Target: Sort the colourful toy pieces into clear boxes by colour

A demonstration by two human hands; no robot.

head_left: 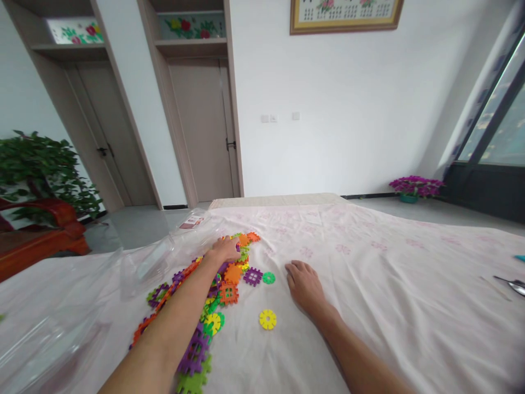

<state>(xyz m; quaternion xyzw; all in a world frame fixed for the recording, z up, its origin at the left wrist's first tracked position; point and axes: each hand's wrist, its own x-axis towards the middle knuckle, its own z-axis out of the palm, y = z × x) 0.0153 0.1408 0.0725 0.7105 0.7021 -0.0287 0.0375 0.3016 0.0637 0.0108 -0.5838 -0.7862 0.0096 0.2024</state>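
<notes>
A long heap of colourful plastic interlocking pieces, with an orange square piece (pixel 228 293) and a purple lattice piece (pixel 194 350) among them, lies on the cloth under my left forearm. At the heap's far end, my left hand (pixel 225 249) reaches over the pieces, fingers bent down and apart; its fingertips are partly hidden. My right hand (pixel 304 282) rests on the cloth, fingers loosely bent and holding nothing. Between the hands are a purple square piece (pixel 253 277) and a green notched disc (pixel 268 278). Nearer me lies a yellow notched disc (pixel 268 319).
A pale flowered tablecloth (pixel 394 295) covers the table. Clear plastic packaging (pixel 53 334) lies at the left, with a clear tray (pixel 153 260) beyond it. A spoon (pixel 517 288) is at the right edge. A red wooden chair (pixel 61 219) stands left of the table.
</notes>
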